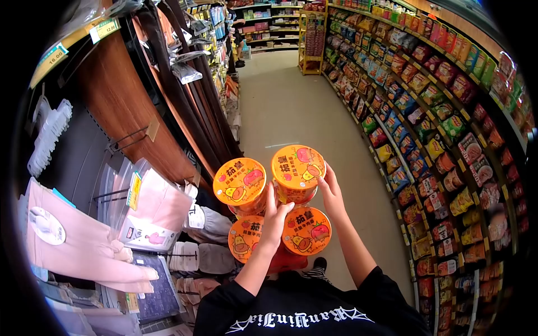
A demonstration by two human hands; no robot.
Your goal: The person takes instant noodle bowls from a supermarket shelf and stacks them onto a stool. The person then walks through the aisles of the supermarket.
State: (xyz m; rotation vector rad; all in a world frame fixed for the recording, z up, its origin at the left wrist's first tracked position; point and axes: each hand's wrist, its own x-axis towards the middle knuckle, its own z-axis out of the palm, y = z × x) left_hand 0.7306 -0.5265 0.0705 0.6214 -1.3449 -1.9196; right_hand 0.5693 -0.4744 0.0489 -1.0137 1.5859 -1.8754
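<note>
Four round cups (240, 182) show bright orange lids (306, 231) printed with cartoon tomatoes (304, 154) and dark lettering (283, 164); left hand (275, 215) and right hand (330, 187) clasp the upper-right cup (297, 169) between them.

"茄皇" on orange lids (240, 181), "16.00" on left tag (50, 61), "12.00" on right tag (105, 30), "YinJia" on shirt (305, 305)

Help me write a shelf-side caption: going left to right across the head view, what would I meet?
Hanging white plastic pieces → packaged pink garment → upper-left orange-lidded cup → left hand → right hand → nearer snack bags.
</note>
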